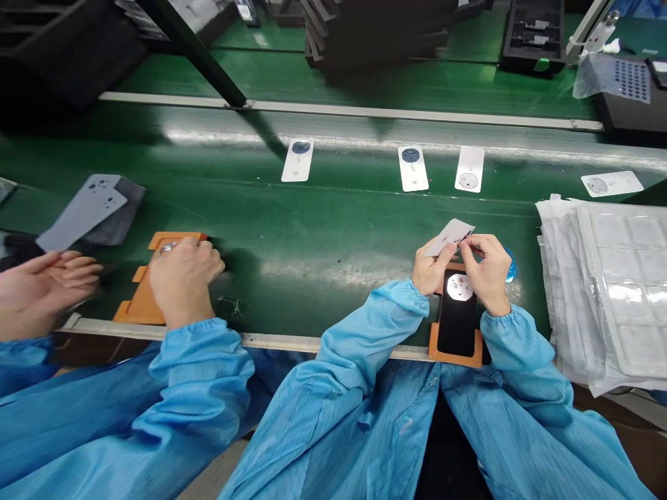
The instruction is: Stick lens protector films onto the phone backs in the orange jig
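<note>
My left hand (431,267) grips a thin white card (449,235), holding it tilted above the bench. At the card's right edge, the fingers of my right hand (488,267) are pinched together; whether they hold the card's edge or a small piece there is too small to tell. Below both hands lies a black phone-shaped panel (456,325) with a round silvery patch (459,287) near its top. The panel rests in an orange holder (433,345) at the bench's front edge. A blue round object (511,266) shows partly behind my right wrist.
White cards with round patches (297,160) (413,169) lie along the green belt (313,229). Stacked clear trays (615,292) stand at right. At left, a co-worker's hands (182,278) are near another orange holder (138,305) and grey plates (86,212). A dark post (192,52) slants overhead.
</note>
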Motion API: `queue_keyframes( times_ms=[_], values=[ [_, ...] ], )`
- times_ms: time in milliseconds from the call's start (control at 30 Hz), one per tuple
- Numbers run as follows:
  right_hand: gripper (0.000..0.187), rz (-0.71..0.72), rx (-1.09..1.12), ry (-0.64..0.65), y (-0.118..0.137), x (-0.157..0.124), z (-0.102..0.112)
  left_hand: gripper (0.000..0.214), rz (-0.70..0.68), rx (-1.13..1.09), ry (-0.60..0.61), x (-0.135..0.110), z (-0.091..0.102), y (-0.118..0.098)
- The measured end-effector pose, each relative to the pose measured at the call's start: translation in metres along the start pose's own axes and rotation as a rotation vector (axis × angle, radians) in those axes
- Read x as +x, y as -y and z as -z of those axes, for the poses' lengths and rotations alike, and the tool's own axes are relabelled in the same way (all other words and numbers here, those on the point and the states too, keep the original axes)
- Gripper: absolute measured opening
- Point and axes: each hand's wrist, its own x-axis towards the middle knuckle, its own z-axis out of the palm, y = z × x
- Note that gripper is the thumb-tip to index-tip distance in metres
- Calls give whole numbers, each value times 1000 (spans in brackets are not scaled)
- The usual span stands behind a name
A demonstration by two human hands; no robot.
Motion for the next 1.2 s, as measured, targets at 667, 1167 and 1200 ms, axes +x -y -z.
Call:
queue_keyframes(
  times_ms=[667, 1167, 1200],
  values=[
    [13, -9, 38, -38, 0, 0, -4, 51, -258, 186, 70, -2, 0, -8],
    [13, -36, 69, -84, 0, 1, -5, 51, -343, 244, 118, -4, -1, -8],
    [13, -42, 66, -86, 0, 1, -4, 52, -345, 256, 120, -4, -1, -8]
  ],
)
